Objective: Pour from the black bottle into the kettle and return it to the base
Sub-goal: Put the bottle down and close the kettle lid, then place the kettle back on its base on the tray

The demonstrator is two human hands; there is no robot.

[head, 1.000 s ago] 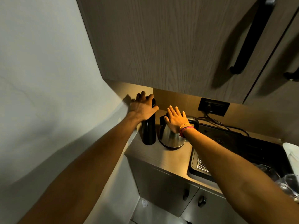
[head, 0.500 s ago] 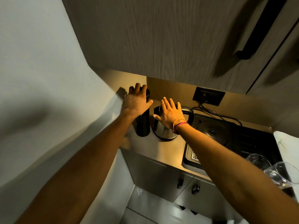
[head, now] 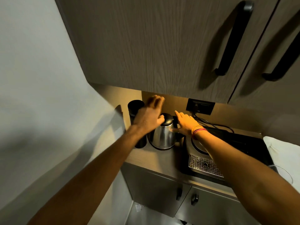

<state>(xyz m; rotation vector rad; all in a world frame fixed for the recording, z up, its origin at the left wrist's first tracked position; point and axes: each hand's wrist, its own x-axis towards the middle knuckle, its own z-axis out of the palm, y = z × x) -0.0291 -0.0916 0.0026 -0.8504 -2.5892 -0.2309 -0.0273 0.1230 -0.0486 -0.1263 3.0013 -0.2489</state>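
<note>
The black bottle (head: 135, 108) stands upright at the counter's back left corner, next to the wall. To its right the steel kettle (head: 162, 135) with a black lid sits on its dark base (head: 160, 148). My left hand (head: 150, 115) is blurred, fingers apart, hovering in front of the bottle and over the kettle's left shoulder, holding nothing. My right hand (head: 185, 122) lies flat with fingers stretched out at the kettle's right side, over its black handle, with the thumb near the steel body. The handle is mostly hidden.
A low upper cabinet (head: 162, 46) with black handles hangs just above the counter. A wall socket (head: 200, 106) with cords sits behind the kettle. A black cooktop (head: 235, 143) with a steel grille, a glass (head: 283, 173) and a white cloth (head: 282, 146) lie to the right.
My left hand has let go of the black bottle's top and swung right toward the kettle. My right hand slid off the kettle's lid to its handle side. The view has shifted.
</note>
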